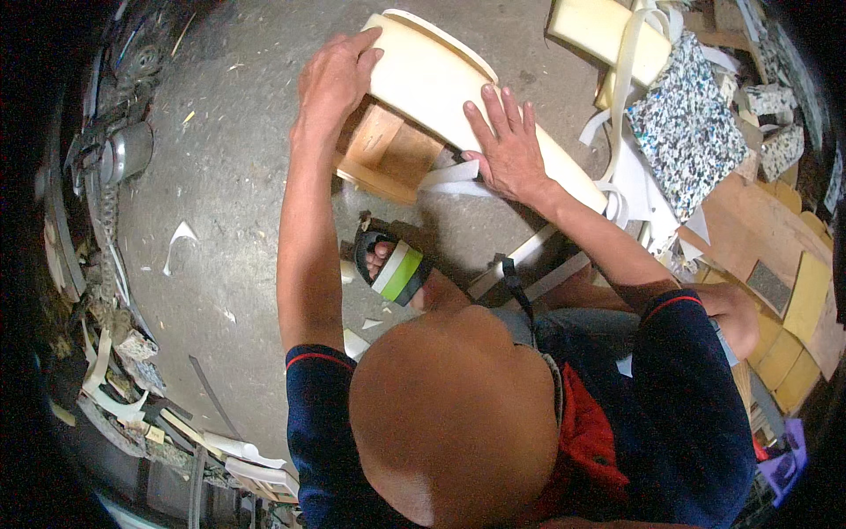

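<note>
A long curved cream foam pad lies across a wooden frame on the floor in front of me. My left hand is closed around the pad's left end, with the index finger and thumb over its edge and the other fingers partly hidden. Flat on the pad's middle, near its close edge, rests my right hand, its fingers spread. Thin white foam strips hang by the frame below the right hand. A thin pale edge strip runs along the pad's far side.
Cream foam blocks, a speckled foam sheet and brown board pieces are piled on the right. My sandalled foot stands near the frame. A metal cylinder and scraps line the left side.
</note>
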The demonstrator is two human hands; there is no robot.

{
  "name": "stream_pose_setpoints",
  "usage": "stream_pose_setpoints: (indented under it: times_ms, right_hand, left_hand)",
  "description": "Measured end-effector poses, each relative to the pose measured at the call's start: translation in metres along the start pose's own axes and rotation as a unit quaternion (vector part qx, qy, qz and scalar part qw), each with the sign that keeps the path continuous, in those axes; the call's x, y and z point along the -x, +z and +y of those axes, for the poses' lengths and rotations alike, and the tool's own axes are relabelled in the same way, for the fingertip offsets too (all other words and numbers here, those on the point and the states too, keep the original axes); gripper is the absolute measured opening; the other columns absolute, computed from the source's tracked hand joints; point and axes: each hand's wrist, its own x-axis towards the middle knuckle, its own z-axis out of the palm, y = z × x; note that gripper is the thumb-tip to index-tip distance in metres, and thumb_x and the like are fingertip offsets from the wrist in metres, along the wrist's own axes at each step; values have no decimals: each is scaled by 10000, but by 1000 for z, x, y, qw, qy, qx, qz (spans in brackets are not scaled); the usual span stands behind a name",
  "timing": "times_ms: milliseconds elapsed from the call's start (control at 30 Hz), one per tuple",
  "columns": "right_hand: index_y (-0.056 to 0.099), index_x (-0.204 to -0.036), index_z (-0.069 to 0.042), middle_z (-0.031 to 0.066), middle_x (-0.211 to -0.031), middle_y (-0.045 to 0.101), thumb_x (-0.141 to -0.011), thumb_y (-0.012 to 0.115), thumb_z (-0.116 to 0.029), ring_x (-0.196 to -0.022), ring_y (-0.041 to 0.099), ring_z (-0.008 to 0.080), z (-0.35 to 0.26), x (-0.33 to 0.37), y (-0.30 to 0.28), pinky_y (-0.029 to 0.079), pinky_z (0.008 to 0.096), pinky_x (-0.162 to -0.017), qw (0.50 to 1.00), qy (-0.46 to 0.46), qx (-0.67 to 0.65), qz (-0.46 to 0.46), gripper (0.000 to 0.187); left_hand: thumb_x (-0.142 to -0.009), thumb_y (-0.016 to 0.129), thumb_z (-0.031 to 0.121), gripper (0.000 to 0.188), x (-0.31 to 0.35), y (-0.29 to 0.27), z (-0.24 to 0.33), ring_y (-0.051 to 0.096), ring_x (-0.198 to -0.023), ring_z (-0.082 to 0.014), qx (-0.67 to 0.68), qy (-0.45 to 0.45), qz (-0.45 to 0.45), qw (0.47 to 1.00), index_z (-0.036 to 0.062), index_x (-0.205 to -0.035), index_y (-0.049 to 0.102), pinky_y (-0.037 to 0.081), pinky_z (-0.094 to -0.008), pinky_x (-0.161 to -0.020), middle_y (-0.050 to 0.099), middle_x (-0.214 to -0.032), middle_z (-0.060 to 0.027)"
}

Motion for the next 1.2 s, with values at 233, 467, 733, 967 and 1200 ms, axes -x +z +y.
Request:
stream_pose_setpoints:
  times_ms: [233,467,733,967,1200]
  right_hand:
    - [293,-1586,-174,197,-1654,181,-956,594,-486,-1507,190,462,-5,-1,6,213,692,-1167,1000,20,0,-8,764]
    - [296,-1586,-187,188,-1648,207,-943,609,-497,-1505,203,452,-5,-2,-1,223,690,-1163,999,24,0,-23,780]
    - [302,-1586,-203,170,-1650,208,-965,587,-473,-1511,202,427,-10,-3,-2,231,727,-1140,998,44,2,-36,734]
    - [312,-1573,-130,162,-1647,241,-928,653,-372,-1510,241,399,-17,-10,-23,231,682,-1162,999,28,-1,-29,768]
    - [312,-1554,-62,170,-1631,271,-863,671,-174,-1525,237,342,-19,-18,-20,201,575,-1224,996,-52,-61,-41,786]
  left_hand:
    - [-982,601,227,324,-7,7,-12,665,-1028,-372,93,-10,11,996,126,-1275,695,515,-449,-916,695,-1065,-185]
    - [-990,585,228,283,-8,10,-1,670,-1009,-381,131,-76,15,988,77,-1216,665,524,-461,-888,707,-1038,-191]
    - [-995,581,214,165,-7,39,23,630,-938,-394,-158,-58,83,982,109,-1071,682,480,-536,-905,662,-948,-190]
    - [-1004,556,192,225,-8,18,46,547,-1077,-357,-265,-23,44,963,68,-1130,693,404,-539,-1009,605,-1061,-204]
    - [-952,582,442,865,20,49,71,201,-1461,-550,-141,-35,3,989,-138,-1507,258,169,-588,-1205,277,-1519,-412]
